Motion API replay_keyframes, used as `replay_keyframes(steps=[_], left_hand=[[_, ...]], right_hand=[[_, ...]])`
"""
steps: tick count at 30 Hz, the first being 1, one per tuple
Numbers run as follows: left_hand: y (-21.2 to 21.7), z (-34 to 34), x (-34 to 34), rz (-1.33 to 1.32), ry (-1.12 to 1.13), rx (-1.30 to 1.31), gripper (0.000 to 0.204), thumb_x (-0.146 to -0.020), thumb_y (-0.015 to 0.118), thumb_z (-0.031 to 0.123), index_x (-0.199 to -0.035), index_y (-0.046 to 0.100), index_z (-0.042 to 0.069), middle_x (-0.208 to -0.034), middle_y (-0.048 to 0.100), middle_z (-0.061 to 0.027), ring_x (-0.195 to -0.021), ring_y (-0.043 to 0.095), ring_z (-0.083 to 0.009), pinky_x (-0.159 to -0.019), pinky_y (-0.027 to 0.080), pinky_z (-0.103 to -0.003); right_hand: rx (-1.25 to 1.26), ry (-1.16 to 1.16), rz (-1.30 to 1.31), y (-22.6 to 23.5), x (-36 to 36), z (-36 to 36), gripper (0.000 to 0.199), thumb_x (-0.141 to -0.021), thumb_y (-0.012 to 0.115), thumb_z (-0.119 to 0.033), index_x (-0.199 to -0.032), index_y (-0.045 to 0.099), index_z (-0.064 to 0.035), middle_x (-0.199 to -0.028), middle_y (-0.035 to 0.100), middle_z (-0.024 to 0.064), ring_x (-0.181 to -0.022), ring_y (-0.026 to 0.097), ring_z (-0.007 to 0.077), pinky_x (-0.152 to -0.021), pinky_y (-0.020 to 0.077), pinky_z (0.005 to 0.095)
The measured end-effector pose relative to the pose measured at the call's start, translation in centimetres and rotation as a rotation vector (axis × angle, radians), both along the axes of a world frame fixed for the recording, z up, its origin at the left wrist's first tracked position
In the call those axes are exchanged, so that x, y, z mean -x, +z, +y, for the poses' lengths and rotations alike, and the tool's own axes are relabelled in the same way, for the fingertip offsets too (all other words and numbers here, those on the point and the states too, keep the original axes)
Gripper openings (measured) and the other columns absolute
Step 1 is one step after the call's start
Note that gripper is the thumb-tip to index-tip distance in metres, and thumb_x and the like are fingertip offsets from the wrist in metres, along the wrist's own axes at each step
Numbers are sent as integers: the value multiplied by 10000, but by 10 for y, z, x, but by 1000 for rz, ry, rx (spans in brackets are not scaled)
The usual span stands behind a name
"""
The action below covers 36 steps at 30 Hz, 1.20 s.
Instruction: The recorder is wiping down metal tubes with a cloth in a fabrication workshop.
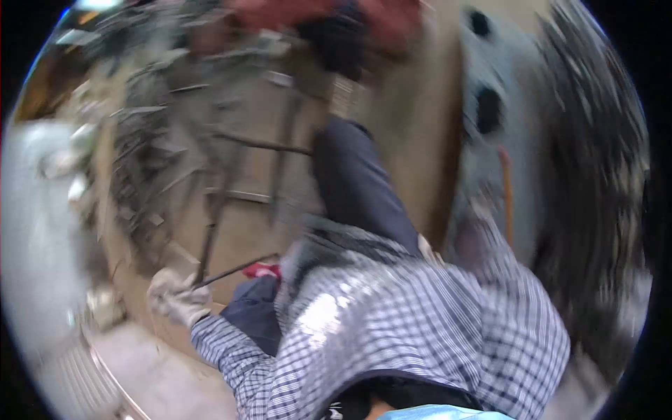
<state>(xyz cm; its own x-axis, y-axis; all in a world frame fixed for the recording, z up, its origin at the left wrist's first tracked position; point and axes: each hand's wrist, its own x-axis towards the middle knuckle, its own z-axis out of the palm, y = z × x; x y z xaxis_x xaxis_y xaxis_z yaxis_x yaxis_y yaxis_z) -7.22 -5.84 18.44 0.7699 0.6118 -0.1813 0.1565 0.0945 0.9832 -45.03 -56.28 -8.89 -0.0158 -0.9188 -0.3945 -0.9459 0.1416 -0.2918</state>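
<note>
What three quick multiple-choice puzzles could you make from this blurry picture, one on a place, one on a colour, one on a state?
1. Where does the gloved left hand sit in the picture?
A. lower left
B. top right
C. dead centre

2. What does the checked long-sleeved shirt look like?
A. plain red
B. blue and white checks
C. solid black

3. What is the left hand doing?
A. hanging open
B. closed on a thin dark metal rod
C. resting flat on the floor

Answers: 1 A, the pale glove lies low on the left; 2 B, crossing blue lines on white cover sleeve and chest; 3 B, the rod runs out of the closed glove. The right hand is not clearly visible.
</note>
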Motion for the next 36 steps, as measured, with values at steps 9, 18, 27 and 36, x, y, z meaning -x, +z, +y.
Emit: replay_keyframes(steps=[9, 18, 27, 36], left_hand=[[-22, 55, 0, -375, 7, -193, 364, -828, 666, 48, -1170, 540, 36, -1097, 575, -20, -989, 553, -130, -871, 458, -280], [-26, 53, -30, -279, -72, 30, 373, -854, 632, 125, -1202, 516, 55, -1155, 555, -82, -974, 568, -166, -738, 500, -287], [-24, 45, -25, -244, -91, 12, 333, -886, 571, 135, -1212, 512, 103, -1093, 597, -48, -849, 601, -171, -641, 527, -292], [-63, 76, -17, -287, -63, 144, 365, -843, 683, 160, -1169, 556, 57, -1084, 580, -17, -900, 556, -81, -739, 453, -220]], right_hand=[[163, 195, -224, -75, 21, -28, 746, -745, 703, -422, -1310, 427, -20, -1219, 562, 181, -1132, 537, 311, -972, 408, 373], [48, 278, -1268, 54, -77, -82, 483, -830, 651, -236, -1237, 521, -11, -1139, 602, 118, -1078, 550, 229, -906, 422, 309], [-386, 995, -1487, 263, -292, 139, 731, -666, 631, 46, -1351, 375, 42, -1218, 538, 126, -1089, 535, 162, -949, 408, 266], [190, 1281, -940, 206, -375, 149, 613, -675, 739, -323, -1207, 537, -94, -948, 642, 167, -888, 625, 329, -754, 512, 378]])
